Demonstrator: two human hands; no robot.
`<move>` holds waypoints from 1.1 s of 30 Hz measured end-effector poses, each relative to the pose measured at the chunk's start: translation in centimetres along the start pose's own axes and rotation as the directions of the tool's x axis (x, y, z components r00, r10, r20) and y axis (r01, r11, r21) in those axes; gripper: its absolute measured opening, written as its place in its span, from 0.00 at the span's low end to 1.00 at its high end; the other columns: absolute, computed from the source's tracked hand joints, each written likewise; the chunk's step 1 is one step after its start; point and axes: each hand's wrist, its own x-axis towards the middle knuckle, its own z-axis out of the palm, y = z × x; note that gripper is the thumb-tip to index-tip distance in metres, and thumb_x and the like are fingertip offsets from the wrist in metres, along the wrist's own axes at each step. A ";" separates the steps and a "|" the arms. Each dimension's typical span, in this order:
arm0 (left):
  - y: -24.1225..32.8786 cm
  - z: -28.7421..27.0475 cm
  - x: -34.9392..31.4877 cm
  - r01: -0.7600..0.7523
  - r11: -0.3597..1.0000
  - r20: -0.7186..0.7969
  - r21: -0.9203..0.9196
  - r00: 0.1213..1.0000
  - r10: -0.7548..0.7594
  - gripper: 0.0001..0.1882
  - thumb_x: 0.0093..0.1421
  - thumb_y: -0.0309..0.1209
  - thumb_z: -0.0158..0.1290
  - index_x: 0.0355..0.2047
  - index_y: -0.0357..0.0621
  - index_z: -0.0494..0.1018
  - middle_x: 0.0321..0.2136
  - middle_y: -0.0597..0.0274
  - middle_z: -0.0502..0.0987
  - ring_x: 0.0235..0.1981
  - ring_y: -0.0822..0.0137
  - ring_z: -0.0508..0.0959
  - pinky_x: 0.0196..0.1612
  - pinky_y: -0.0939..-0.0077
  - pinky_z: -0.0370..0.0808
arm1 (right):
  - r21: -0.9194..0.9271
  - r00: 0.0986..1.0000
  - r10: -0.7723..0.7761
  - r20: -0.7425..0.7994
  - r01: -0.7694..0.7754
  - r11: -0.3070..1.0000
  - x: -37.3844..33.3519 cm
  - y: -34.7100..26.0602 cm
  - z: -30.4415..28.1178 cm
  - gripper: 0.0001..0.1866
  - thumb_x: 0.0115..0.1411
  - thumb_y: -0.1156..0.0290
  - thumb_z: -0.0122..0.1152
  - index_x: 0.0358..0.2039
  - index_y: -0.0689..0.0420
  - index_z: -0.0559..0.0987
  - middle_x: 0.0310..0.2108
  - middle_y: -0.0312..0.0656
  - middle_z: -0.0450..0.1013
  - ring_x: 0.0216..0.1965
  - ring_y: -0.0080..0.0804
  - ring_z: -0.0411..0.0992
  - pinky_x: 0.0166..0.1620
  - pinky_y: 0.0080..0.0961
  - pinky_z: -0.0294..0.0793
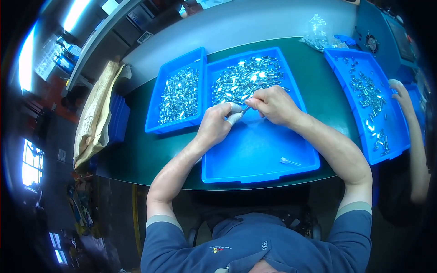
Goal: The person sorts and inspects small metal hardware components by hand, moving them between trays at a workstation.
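Above the middle blue tray, both of my hands meet fingertip to fingertip. My left hand, with white finger cots on its thumb and forefinger, pinches a small dark slim piece. From the other side, my right hand is closed with thumb and forefinger at the same piece; its exact kind is too small to tell. Behind the hands, a heap of small shiny metal parts fills the tray's far half. A small clear plastic piece lies alone in the tray's near right corner.
To the left stands a second blue tray of shiny parts. At the right, another blue tray holds scattered parts, with a co-worker's hand at its edge. A clear bag lies behind; brown paper sacking stands left on the green table.
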 end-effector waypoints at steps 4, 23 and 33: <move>-0.2 -1.3 -0.3 -0.020 0.999 -0.037 0.029 0.999 0.021 0.07 0.60 0.26 0.64 0.38 0.40 0.81 0.35 0.50 0.83 0.37 0.51 0.84 0.41 0.62 0.79 | 0.127 0.999 -0.004 -0.041 0.009 0.992 -0.1 0.2 0.0 0.20 0.67 0.58 0.60 0.24 0.60 0.83 0.17 0.44 0.76 0.21 0.42 0.76 0.30 0.40 0.74; -3.7 -1.5 3.1 -0.102 0.760 -0.036 0.641 0.986 0.163 0.14 0.53 0.33 0.66 0.37 0.41 0.80 0.33 0.54 0.77 0.40 0.52 0.77 0.46 0.56 0.74 | 0.174 0.990 -0.012 -0.138 0.037 0.984 0.5 1.0 0.1 0.21 0.69 0.59 0.61 0.23 0.61 0.81 0.17 0.38 0.75 0.20 0.24 0.71 0.26 0.28 0.68; -2.6 -0.7 2.0 -0.200 0.795 0.104 0.573 0.980 0.171 0.11 0.52 0.32 0.66 0.32 0.42 0.78 0.30 0.54 0.75 0.39 0.52 0.77 0.43 0.56 0.75 | 0.139 0.997 0.047 -0.058 -0.038 0.990 0.4 0.5 -0.2 0.20 0.68 0.57 0.61 0.25 0.59 0.82 0.18 0.39 0.76 0.21 0.28 0.73 0.28 0.31 0.71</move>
